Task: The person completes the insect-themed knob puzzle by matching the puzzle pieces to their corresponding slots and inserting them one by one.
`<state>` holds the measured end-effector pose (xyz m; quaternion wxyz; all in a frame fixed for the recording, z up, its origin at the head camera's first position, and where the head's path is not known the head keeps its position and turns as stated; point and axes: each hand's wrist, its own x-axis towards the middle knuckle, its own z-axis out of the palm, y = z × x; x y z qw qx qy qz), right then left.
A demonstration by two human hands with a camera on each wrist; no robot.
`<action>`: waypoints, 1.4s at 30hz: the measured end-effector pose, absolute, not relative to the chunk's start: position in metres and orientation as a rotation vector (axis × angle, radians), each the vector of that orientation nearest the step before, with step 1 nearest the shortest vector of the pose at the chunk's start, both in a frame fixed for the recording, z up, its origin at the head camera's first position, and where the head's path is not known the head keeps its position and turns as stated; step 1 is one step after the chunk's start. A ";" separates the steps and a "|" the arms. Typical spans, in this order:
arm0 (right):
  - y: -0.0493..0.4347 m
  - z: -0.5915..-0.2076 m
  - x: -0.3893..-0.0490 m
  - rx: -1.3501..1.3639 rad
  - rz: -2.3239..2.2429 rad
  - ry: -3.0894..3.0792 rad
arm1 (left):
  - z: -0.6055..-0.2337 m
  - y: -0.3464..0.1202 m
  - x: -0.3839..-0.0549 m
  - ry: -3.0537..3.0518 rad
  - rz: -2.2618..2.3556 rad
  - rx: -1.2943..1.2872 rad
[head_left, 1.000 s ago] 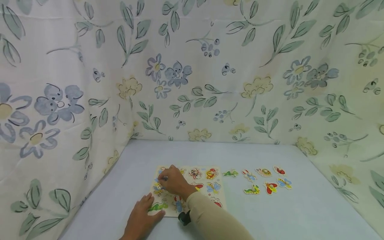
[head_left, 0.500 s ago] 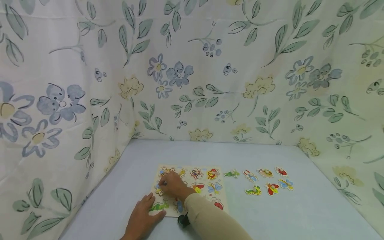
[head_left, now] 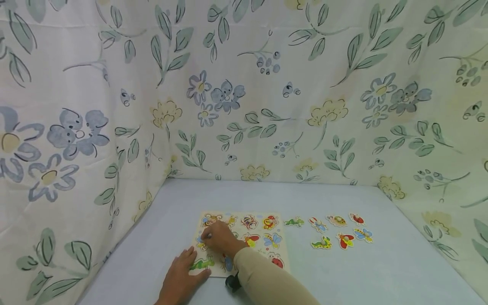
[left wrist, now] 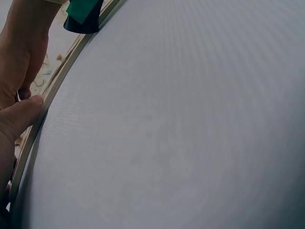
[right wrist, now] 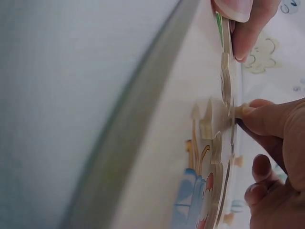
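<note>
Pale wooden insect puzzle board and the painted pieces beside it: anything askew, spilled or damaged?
Nothing stands out: the rectangular wooden board lies flat, and seven painted creature-shaped pieces sit in two rough rows beside it, none visibly damaged. The right hand hides part of the board.

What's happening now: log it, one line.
right hand: pinches knob at board | left hand: touches board's near left corner | loose pieces: on table, right of board

The pale table [head_left: 335,277] supports a puzzle board [head_left: 216,271], lying flat, near and left of centre. To its right, far row, left to right: green piece [head_left: 293,222], beetle piece [head_left: 318,224], spotted piece [head_left: 336,220], ladybird piece [head_left: 356,218]. Near row: caterpillar piece [head_left: 321,243], red-winged piece [head_left: 346,240], blue-winged piece [head_left: 364,235].
</note>
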<state>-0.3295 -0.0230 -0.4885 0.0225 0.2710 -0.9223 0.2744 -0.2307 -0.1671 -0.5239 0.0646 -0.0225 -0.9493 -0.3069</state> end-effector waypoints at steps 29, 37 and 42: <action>0.061 -0.469 -0.320 0.624 1.947 -2.399 | -0.520 -0.158 -0.227 -2.886 -0.918 -0.073; 0.112 -0.455 -0.306 0.604 1.952 -2.219 | -0.517 -0.159 -0.225 -2.872 -0.888 -0.070; 0.143 -0.449 -0.297 0.550 1.854 -2.180 | -0.514 -0.161 -0.224 -2.874 -0.887 -0.055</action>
